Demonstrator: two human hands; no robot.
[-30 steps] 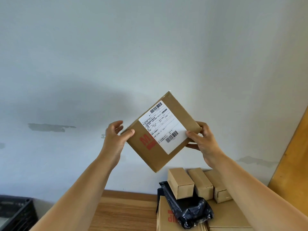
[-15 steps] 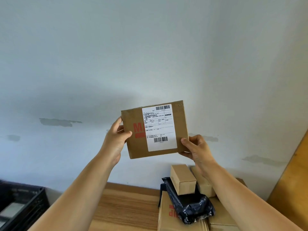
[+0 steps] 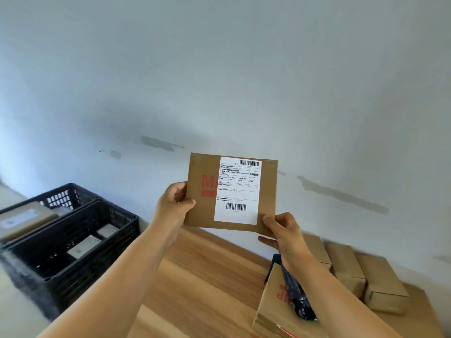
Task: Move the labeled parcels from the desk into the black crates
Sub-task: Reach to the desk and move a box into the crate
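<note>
Wood-grain desk [image 3: 207, 284] nearest, bare strip running betw. the arms. R side: stacked cardboard boxes [image 3: 346, 269] w/ a black poly bag [image 3: 296, 296]. L hand [image 3: 174, 206] grips the labeled parcel [image 3: 207, 215] at its left edge, thumb on front; R hand [image 3: 284, 230] pinches the lower right corner. Parcel held upright in the air above the desk, label facing the camera. Black crates [image 3: 80, 245] sit left, off the desk edge, w/ parcels inside. Pale wall [image 3: 219, 81] behind.

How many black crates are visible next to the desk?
2. The near crate stands left of the desk, with parcels inside. The far crate is right behind it, partly hidden. More may lie outside the view.
</note>
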